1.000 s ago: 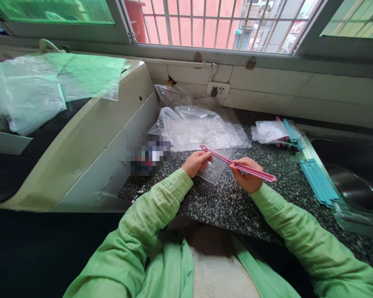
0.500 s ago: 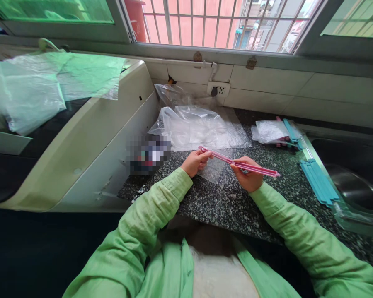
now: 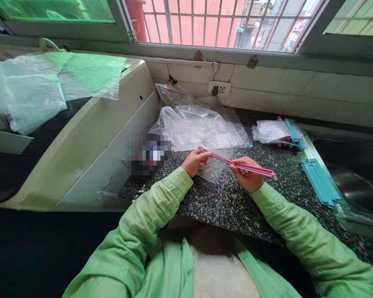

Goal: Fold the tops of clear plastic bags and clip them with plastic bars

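Since the earlier frames the pink clip strip (image 3: 236, 163) had levelled out a little, its right end sitting slightly higher, while both hands kept their places above the front edge of the speckled countertop (image 3: 224, 207). The left hand (image 3: 195, 161) pinched the strip's left end together with a small clear bag (image 3: 214, 169) hanging beneath it; the right hand (image 3: 248, 177) was closed around the strip near its middle. Behind them, toward the back wall, lay a heap of clear plastic bags (image 3: 199, 126). Teal clip strips (image 3: 320, 182) lay along the counter's right edge beside the steel sink (image 3: 357, 192), well apart from the hands.
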Motion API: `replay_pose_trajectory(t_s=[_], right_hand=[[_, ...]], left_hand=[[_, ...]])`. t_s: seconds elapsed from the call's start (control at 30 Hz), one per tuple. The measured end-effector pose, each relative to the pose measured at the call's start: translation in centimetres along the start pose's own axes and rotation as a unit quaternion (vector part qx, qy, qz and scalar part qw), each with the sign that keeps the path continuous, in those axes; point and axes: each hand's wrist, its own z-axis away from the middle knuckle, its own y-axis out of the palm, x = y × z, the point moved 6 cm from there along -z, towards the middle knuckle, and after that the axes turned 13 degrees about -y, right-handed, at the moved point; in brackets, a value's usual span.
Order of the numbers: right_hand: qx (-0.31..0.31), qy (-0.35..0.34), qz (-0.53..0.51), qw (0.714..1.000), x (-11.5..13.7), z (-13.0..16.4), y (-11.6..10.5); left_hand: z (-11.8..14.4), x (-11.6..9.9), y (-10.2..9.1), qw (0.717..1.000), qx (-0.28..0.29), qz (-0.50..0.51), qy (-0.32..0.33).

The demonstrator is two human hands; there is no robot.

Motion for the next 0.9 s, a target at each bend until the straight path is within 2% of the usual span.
replay_pose_trajectory(t_s=[0.13,0.33,0.63,0.9], right_hand=[[0.020,0.002,0.027,0.999,0.0,-0.2,-0.6],[-0.011,-0.012,0.021,1.000,0.1,-0.3,-1.7],[0.002,-0.036,0.073,0.997,0.6,-0.3,-1.8],[0.003,-0.047,0.085,0.995,1.0,-0.5,-1.7]], left_hand=[[-0.1,0.0,-0.2,1.000,-0.003,-0.010,0.010],[-0.4,0.1,-0.3,0.999,-0.003,-0.021,0.027],[0.0,-0.1,0.0,0.998,-0.001,-0.046,0.044],[-0.1,0.0,-0.1,0.998,-0.024,-0.036,0.048]])
